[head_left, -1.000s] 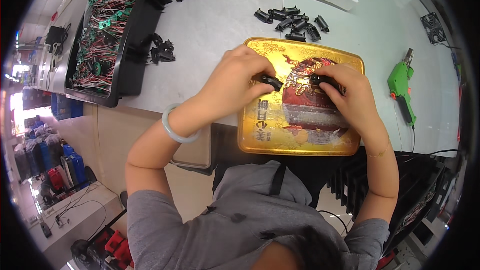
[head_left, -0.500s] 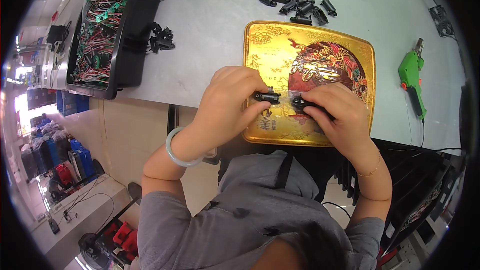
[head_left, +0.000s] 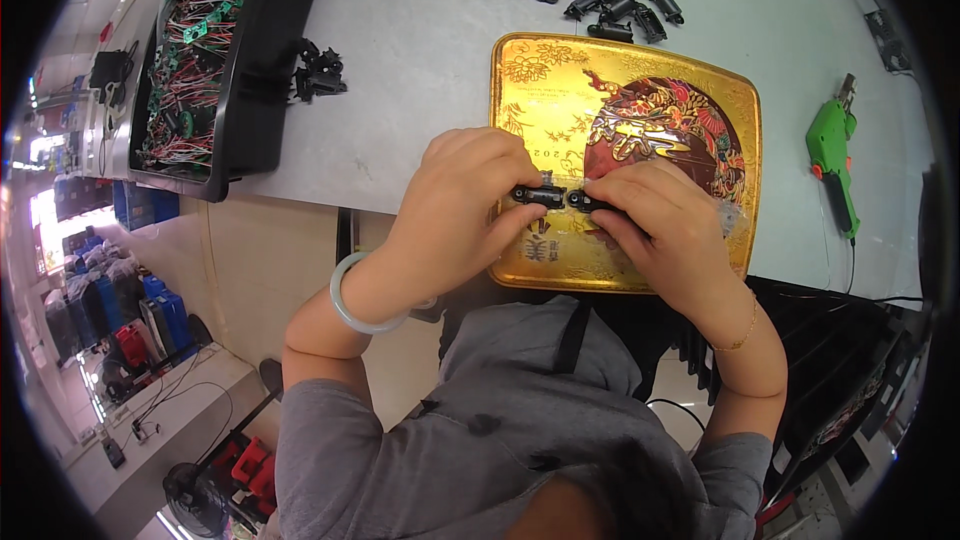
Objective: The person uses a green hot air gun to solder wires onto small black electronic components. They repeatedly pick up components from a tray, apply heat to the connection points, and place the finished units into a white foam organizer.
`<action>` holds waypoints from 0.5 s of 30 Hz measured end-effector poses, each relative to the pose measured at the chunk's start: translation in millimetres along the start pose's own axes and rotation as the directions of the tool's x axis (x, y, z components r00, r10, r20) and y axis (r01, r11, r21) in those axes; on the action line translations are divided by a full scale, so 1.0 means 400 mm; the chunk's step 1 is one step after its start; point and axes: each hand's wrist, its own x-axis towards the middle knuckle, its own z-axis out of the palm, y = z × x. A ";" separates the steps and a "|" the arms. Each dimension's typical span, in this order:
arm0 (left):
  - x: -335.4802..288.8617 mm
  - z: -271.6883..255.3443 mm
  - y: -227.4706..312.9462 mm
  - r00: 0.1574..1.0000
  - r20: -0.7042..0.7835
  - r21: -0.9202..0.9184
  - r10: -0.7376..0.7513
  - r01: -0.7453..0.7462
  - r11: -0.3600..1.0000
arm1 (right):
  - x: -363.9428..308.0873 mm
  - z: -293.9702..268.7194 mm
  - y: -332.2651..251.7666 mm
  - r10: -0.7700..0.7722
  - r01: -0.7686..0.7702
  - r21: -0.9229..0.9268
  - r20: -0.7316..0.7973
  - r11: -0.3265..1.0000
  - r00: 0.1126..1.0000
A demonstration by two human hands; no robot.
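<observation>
Over a golden tin lid [head_left: 545, 130] with a red and black round picture, both my hands are closed on small black plastic parts. My left hand [head_left: 462, 198] pinches a short black cylindrical part [head_left: 540, 197] between thumb and fingers. A second black part [head_left: 583, 202], with a round hole at its end, is gripped by my right hand [head_left: 662, 218], whose fingers hide most of it. The two parts lie nearly end to end with a very small gap; whether they touch I cannot tell. Clear film [head_left: 733, 217] shows beside my right hand.
Several similar black cylinders [head_left: 618, 8] lie beyond the lid. More black pieces [head_left: 318, 72] sit beside a black bin [head_left: 255, 90] of green circuit boards and red-white wires at left. A green glue gun [head_left: 830, 155] with a cord rests at right. The table's front edge runs below the lid.
My right hand has moved left with its black part, narrowing the gap to the part in my left hand. My left hand has stayed nearly in place.
</observation>
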 end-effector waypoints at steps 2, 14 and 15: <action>0.001 -0.001 0.003 1.000 0.024 0.038 0.009 -0.010 0.999 | -0.001 0.004 0.002 -0.011 0.011 -0.008 -0.002 1.000 1.000; 0.136 -0.048 -0.059 0.993 -0.035 0.179 0.110 -0.102 0.978 | 0.115 -0.085 0.107 -0.011 -0.077 -0.332 -0.254 0.940 0.967; 0.176 -0.051 -0.077 0.986 -0.079 0.230 0.149 -0.127 0.965 | 0.144 -0.094 0.126 0.073 -0.153 -0.345 -0.233 0.926 0.970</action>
